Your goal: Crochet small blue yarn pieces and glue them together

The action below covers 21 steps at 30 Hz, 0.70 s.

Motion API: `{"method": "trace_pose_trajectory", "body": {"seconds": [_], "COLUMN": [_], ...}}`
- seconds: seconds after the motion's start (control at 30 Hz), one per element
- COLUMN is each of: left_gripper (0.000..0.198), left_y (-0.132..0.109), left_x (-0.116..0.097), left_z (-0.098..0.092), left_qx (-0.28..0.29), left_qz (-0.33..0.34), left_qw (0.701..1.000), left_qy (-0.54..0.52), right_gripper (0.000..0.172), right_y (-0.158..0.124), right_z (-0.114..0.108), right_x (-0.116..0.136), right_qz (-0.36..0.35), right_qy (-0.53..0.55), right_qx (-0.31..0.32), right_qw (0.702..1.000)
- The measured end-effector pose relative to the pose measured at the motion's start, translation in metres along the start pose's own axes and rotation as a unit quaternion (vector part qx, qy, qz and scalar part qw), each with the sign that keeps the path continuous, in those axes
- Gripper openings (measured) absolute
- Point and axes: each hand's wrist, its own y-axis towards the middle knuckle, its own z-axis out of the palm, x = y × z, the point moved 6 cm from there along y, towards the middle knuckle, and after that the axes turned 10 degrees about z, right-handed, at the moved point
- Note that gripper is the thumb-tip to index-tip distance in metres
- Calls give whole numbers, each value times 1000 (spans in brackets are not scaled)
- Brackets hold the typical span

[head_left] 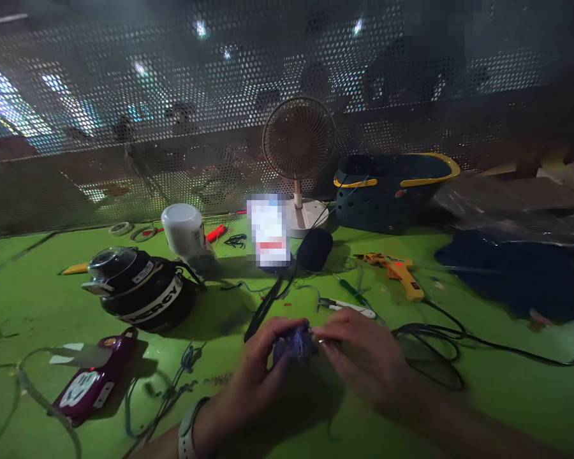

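Observation:
Low in the middle of the view, my left hand (258, 366) is closed around a small blue-purple piece of knitted or crocheted yarn work (295, 344). My right hand (368, 357) meets its right edge, thumb and forefinger pinched together. A slight glint shows at those fingertips, but what they hold is mostly hidden. Just beyond lie white-handled snips (348, 309) and a thin tool with a green handle (349, 289). A dark ball of yarn (316, 250) rests further back, beside a lit, blurred phone screen (270, 233).
Left stand a black bottle (146, 290), a white tub (182, 229) and a purple power strip (95, 379) among loose yarn. At right are a yellow glue gun (402, 274) with its cord and dark blue cloth (516, 274). A fan (299, 140) and basket (382, 204) stand behind.

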Motion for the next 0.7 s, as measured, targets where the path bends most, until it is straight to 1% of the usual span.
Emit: {"method": "trace_pose_trajectory", "body": {"seconds": [0.07, 0.13, 0.2, 0.3, 0.4, 0.47, 0.5, 0.57, 0.63, 0.7], "left_gripper": [35, 32, 30, 26, 19, 15, 16, 21, 24, 24], "left_y": [0, 0, -1, -2, -5, -7, -8, -9, -7, -5], "left_x": [-1, -2, -3, -4, -5, -10, -13, -20, -24, -28], "left_z": [-1, -1, -2, -5, -5, -6, -7, -6, -2, 0], "left_qx": [7, 17, 29, 29, 15, -16, -36, -64, -57, -47], "left_qz": [32, 61, 78, 97, 116, 163, 193, 244, 267, 281], "left_qw": [999, 997, 995, 994, 992, 980, 969, 944, 926, 915], "left_qy": [-14, -39, -54, -32, 41, 111, 147, 214, 262, 284], "right_gripper": [29, 28, 31, 46, 63, 68, 66, 55, 43, 35], "right_y": [-1, -1, -1, -3, -7, -8, -8, -8, -6, -4], "right_z": [-6, -9, -8, 1, 7, 6, 5, 1, 0, 0], "right_x": [2, -1, -3, -2, 0, 2, 2, 3, 3, 3], "right_qz": [-11, 14, 41, 44, 18, 6, 8, 25, 47, 65], "right_qy": [-6, -2, -5, -43, -78, -73, -62, -30, 3, 27], "right_qx": [-35, -47, -24, 51, 87, 87, 84, 86, 97, 103], "right_qw": [999, 999, 999, 997, 993, 994, 995, 996, 994, 992]}}
